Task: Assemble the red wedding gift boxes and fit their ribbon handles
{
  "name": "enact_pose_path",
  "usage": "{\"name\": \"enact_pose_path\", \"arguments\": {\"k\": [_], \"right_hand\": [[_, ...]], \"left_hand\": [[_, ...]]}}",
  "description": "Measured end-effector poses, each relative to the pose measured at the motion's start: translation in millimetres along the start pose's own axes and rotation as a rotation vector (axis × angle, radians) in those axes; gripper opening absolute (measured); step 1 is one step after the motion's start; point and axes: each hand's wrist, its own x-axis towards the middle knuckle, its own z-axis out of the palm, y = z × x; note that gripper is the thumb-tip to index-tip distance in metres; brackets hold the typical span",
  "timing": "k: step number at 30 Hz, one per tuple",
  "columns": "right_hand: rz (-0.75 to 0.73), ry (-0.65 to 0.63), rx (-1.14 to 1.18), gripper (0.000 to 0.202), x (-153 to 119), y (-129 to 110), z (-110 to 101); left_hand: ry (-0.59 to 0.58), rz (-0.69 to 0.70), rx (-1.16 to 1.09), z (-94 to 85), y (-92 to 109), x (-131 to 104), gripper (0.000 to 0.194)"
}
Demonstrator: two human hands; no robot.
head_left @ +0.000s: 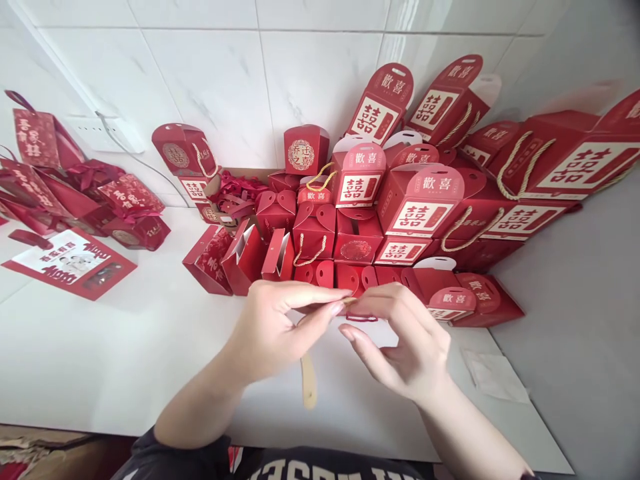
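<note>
My left hand is closed, its thumb and fingers pinching a thin tan strap at the fingertips. Below that hand hangs a tan length of strap with a rounded end and a small dark spot. Whether it joins the pinched piece is hidden behind the hand. My right hand reaches in from the other side, fingertips against the pinched end, its thumb apart from the fingers. Just behind the fingertips are small red boxes with folded tops and a dark red cord handle.
Red gift boxes with rope handles are stacked against the tiled wall. Red bags with ribbons and a box with a printed white front lie left on the white table. A clear packet lies right. A cable runs from a socket.
</note>
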Motion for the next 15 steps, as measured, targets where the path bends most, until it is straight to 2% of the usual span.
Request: {"name": "enact_pose_path", "arguments": {"k": [3,7,11,15], "right_hand": [[0.182,-0.004,0.062,0.01,0.8,-3.2,2.8],[0.302,0.023,0.102,0.003,0.5,-5.5,4.8],[0.321,0.019,0.099,0.007,-0.3,-5.7,6.5],[0.279,0.01,0.107,0.012,-1.4,-4.6,4.4]], "left_hand": [[0.144,0.239,0.26,9.5,-2.1,-2.8,0.024],[0.17,0.397,0.435,14.2,-4.8,-4.6,0.031],[0.194,0.422,0.51,16.0,-7.4,-4.3,0.029],[0.149,0.322,0.403,15.2,-8.9,-3.1,0.024]]}}
